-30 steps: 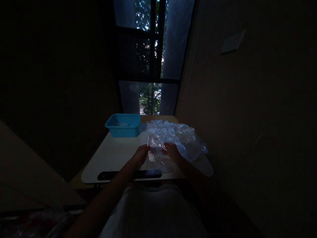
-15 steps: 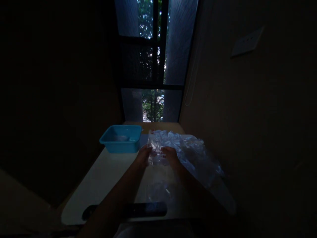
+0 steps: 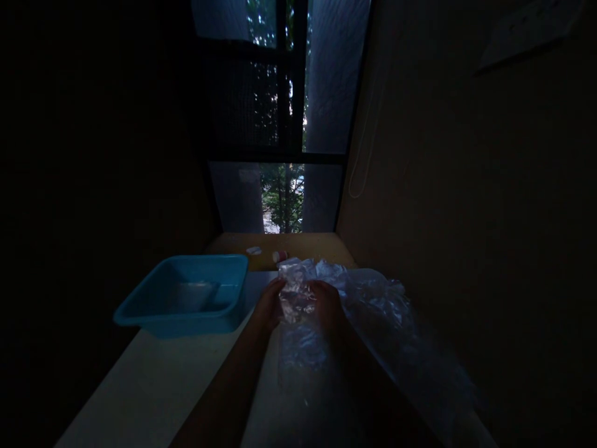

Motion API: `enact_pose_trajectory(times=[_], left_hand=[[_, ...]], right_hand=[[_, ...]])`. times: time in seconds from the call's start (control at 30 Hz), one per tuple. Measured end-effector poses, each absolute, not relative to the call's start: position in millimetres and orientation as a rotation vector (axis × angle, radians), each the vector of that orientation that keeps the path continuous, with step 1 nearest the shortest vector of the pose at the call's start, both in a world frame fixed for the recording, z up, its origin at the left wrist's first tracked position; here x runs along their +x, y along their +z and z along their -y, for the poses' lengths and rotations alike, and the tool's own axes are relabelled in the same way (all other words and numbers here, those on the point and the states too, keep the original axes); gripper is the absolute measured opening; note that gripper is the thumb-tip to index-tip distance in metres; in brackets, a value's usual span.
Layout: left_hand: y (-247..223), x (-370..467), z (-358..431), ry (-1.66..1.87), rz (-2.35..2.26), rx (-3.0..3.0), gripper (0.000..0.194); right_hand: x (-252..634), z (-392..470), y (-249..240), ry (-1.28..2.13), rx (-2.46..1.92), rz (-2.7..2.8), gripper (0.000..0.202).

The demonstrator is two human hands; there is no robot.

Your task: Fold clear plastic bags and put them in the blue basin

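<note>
A clear, crinkled plastic bag is held up between my two hands over the white table top. My left hand grips its left edge, thumb on the near face. On the opposite side my right hand is closed on the bag's right edge, its fingers partly in shadow. Whatever the bag may contain cannot be made out. Just below, more clear plastic lies on the table. A loose heap of similar clear bags spreads to the right, beside and behind my right forearm.
A blue plastic basin stands left on the white table top, with something pale inside. Near the window, a small reddish-and-white roll-like item and a white scrap lie on the wooden surface. A looped cord hangs at right.
My view has moved closer and tilted, so the basin looks larger and the dark bar at the table's near edge has left the frame. Both hands still hold the bag, now more bunched.
</note>
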State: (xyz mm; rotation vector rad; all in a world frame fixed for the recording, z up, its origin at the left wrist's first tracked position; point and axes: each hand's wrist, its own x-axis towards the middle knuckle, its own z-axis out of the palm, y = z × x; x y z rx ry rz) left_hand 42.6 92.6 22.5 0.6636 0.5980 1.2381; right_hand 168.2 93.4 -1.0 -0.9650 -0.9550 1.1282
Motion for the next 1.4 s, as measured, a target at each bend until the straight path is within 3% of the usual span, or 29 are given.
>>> enact_pose_trajectory(times=[0.63, 1.4], left_hand=[[17.8, 43.8, -94.1, 1.204, -0.769, 0.643, 0.023], [23.2, 48.3, -92.6, 1.267, -0.814, 0.558, 0.030]], right_hand=[[168.5, -97.1, 0.1, 1.015, -1.040, 1.046, 0.014], [167.7, -99.4, -0.3, 0.877, -1.168, 1.065, 0.014]])
